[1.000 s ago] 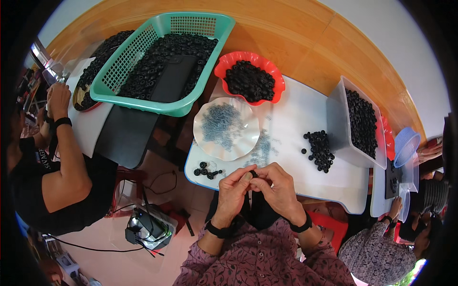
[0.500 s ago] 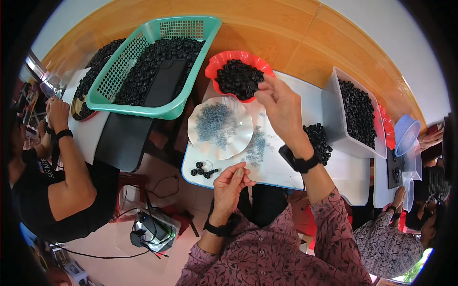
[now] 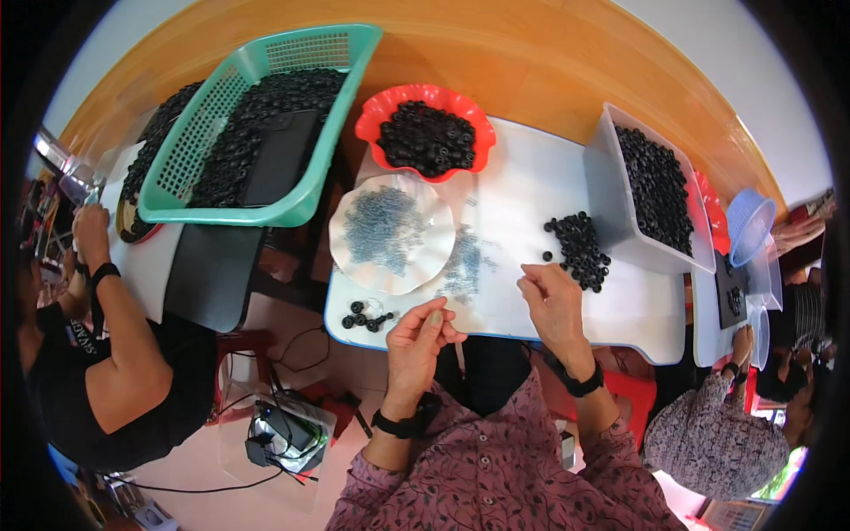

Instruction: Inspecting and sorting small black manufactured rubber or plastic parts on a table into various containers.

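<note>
My left hand point(image 3: 420, 343) is above the table's near edge, thumb pressed against bent fingers; anything in the pinch is too small to make out. To its right, my right hand point(image 3: 558, 305) is over the white tabletop, fingers curled in and thumb side turned toward the left hand. What it holds, if anything, is hidden. Beside the right hand lies a loose pile of small black ring-shaped pieces point(image 3: 580, 249). A white scalloped plate point(image 3: 348, 268) holds many tiny bluish-grey pieces point(image 3: 381, 226), and more are scattered on the table point(image 3: 506, 301) beside it.
Several black round parts point(image 3: 359, 319) lie at the near left corner. Behind the plate stands a red wavy bowl point(image 3: 486, 133) of black rings. A grey bin point(image 3: 611, 208) of rings is right, a green basket point(image 3: 305, 208) left. Co-workers sit on both sides.
My right hand has come back from the red bowl, down and toward me, to near my left hand. My left hand stays pinched in nearly the same place. The view has shifted slightly.
</note>
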Tool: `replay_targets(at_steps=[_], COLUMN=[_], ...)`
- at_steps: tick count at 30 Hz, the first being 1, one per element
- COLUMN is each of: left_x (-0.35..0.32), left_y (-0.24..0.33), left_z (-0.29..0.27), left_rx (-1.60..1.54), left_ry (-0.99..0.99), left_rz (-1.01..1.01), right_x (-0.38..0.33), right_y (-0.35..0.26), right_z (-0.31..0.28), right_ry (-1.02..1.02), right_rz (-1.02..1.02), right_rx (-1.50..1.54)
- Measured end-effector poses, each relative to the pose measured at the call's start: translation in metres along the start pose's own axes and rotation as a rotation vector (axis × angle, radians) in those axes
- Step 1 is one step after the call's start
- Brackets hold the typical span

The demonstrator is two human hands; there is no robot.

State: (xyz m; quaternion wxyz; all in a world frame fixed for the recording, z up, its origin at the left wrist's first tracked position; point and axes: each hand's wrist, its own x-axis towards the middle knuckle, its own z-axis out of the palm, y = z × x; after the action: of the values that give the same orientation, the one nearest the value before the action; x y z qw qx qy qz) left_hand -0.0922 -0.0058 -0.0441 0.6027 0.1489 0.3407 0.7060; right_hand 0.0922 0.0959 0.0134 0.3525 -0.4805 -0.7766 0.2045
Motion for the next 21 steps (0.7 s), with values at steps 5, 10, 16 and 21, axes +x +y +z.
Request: replay_targets(at_steps=[5, 10, 16, 21], left_x=[0.000, 0.000, -0.001, -0.001], left_y=[0.002, 0.001, -0.002, -0.002], left_z=[0.001, 0.001, 0.002, 0.004], left_rx=[0.033, 0.062, 0.089, 0.083], left_ry=[0.001, 0.002, 0.013, -0.007], left_rz=[0.008, 0.020, 0.045, 0.046], right_x=[-0.028, -0.026, -0.007, -0.003], right_y=[0.025, 0.040, 0.037, 0.047], right_z=[-0.018, -0.029, -0.022, -0.016], right_ry=[0.147, 0.150, 0.095, 0.025], right_rz=[0.117, 0.126, 0.090, 0.042], right_rx=[-0.125, -0.213, -0.350, -0.462])
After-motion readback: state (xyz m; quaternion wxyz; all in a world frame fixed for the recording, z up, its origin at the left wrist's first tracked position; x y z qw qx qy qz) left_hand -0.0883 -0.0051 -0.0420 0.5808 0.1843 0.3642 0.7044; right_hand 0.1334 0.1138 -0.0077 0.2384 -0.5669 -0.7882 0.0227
